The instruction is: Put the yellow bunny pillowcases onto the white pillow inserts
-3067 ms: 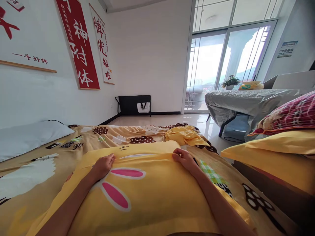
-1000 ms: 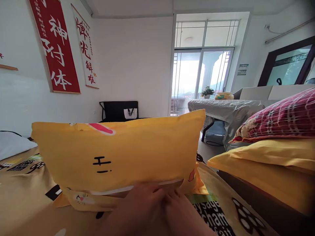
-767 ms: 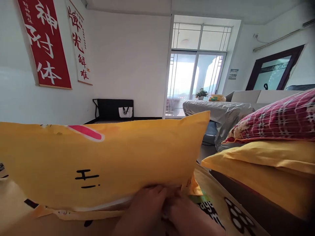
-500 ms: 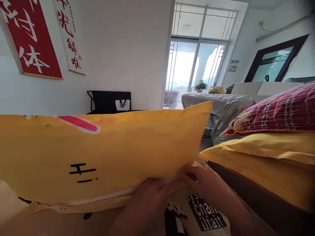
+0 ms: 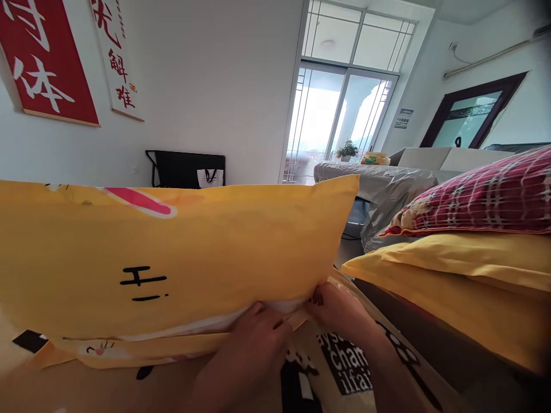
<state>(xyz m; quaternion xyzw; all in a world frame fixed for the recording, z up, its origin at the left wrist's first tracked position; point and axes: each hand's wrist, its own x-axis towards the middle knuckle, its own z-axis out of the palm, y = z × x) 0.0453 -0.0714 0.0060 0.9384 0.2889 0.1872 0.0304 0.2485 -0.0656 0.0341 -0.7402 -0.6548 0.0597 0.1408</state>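
Observation:
A yellow pillowcase [image 5: 241,241] with "Hi!" lettering and a pink stripe stands on its long side before me, filled out. Along its lower edge the opening gapes a little, and a strip of white pillow [image 5: 189,328] shows inside. My left hand [image 5: 256,344] has its fingers closed on the cloth at the middle of that edge. To its right, my right hand [image 5: 342,315] pinches the edge close to the lower right corner. Under both hands lies a beige printed cloth [image 5: 310,344] with black and white lettering. My fingertips are partly hidden in the folds.
At right, a red plaid pillow [image 5: 482,195] rests on yellow pillows [image 5: 465,287]. Behind stand a plastic-covered piece of furniture [image 5: 391,183] and a black chair [image 5: 176,167] holding a white bag [image 5: 210,178]. Glass sliding doors [image 5: 340,115] are at the back.
The view has shifted slightly, and the pillowcase appears a little higher and further left. More of the white strip shows between my hands, which stay on the edge.

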